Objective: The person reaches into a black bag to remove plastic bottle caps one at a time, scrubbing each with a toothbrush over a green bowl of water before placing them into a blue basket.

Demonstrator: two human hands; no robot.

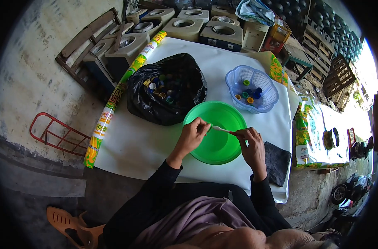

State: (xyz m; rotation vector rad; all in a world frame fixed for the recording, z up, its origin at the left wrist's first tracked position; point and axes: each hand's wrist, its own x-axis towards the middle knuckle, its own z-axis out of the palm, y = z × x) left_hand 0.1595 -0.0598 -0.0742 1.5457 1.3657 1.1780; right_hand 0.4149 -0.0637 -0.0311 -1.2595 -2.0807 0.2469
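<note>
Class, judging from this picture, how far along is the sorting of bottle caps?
Done: several coloured caps lie in the pale blue plastic basket. In hand: both hands, left and right, hold a thin white tool over the round green plastic basin. Left: many caps fill the black plastic bag.

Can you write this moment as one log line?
left hand: pinching small white piece | right hand: holding its other end | below: round green plastic basin

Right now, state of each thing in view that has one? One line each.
Black bag: open, bottle caps inside.
Blue basket: upright, a few caps in it.
Green basin: upright, looks empty.
Left hand: pinching a small white piece over the basin.
Right hand: gripping a thin tool that touches that piece.
Dark cloth: lying flat beside the basin.
</note>
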